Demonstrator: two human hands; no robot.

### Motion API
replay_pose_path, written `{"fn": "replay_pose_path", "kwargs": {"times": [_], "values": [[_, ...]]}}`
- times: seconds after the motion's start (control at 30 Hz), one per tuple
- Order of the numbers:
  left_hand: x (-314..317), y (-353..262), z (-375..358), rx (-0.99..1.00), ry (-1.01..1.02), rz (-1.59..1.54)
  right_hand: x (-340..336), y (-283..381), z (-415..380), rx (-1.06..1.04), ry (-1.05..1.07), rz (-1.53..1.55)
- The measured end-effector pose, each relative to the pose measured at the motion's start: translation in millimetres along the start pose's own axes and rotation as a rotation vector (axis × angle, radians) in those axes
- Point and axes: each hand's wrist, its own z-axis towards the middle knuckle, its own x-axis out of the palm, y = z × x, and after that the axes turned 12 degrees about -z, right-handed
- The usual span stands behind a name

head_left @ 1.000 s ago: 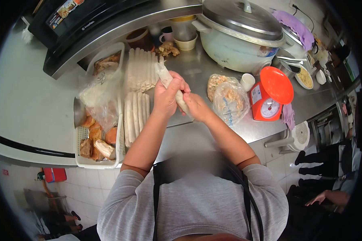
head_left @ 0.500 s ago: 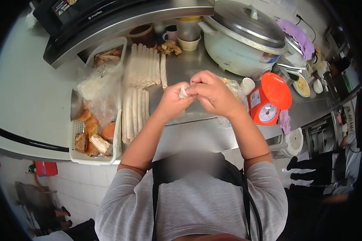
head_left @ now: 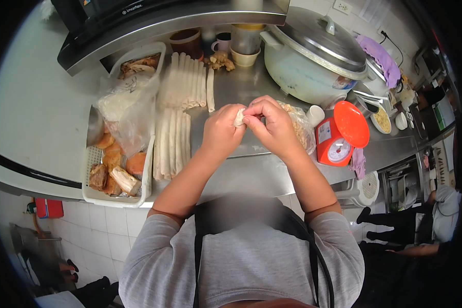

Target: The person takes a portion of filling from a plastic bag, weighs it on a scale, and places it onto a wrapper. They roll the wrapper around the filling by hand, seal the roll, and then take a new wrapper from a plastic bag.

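Cupping this pale piece (head_left: 239, 117) in my curled left grip (head_left: 222, 131), right grip (head_left: 273, 127) pinching its exposed end, presumably for control; rolls (head_left: 170, 143) line up leftward of both, probably saving worktop (head_left: 242, 82) space.

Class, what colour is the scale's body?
The scale's body is orange-red, clearest in the head view.

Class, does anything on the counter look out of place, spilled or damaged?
One pale roll sits slightly apart from the upper row of rolls, breaking the tight line; no spill or damage stands out.
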Motion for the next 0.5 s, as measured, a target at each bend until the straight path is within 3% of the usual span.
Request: {"fn": "replay_pose_path", "kwargs": {"times": [0.07, 0.27, 0.37, 0.5], "values": [[0.2, 2.6, 0.6, 0.057, -0.006, 0.074, 4.5, 5.9, 1.2, 0.116, -0.052, 0.07], [-1.3, 1.3, 0.1, 0.006, 0.013, 0.125, 8.6, -1.0, 2.9, 0.003, -0.046, -0.042], [-3.1, 3.6, 0.0, -0.139, 0.021, -0.018, 9.4, -5.1, -0.9, -0.236, -0.106, -0.35], [-5.2, 6.1, 1.7, -0.243, 0.059, -0.038, 5.2, 2.3, -2.6, -0.193, -0.043, -0.527]]}}
